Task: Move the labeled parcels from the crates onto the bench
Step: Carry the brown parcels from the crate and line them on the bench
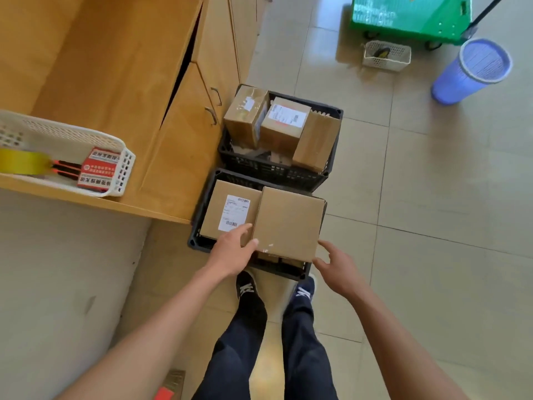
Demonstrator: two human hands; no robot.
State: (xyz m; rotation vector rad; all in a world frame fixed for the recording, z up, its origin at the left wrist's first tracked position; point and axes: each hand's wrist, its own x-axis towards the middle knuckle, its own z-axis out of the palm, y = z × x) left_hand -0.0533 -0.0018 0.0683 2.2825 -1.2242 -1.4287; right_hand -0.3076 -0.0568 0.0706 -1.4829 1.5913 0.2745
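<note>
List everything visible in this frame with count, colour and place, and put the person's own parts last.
crates: 2, black, on the floor beside the cabinet
parcels: 2 brown in the near crate, one showing a white label; at least 3 brown in the far crate
bench: 1, light wood, upper left
white basket: 1, on the bench edge, holding yellow tape and a red-white pack
small white basket: 1, on the floor, top
bin: 1, lilac, top right
cart: 1, green, top
left hand: on the left edge of the unlabeled near parcel
right hand: open, at that parcel's right corner
legs and shoes: dark trousers, dark shoes
</note>
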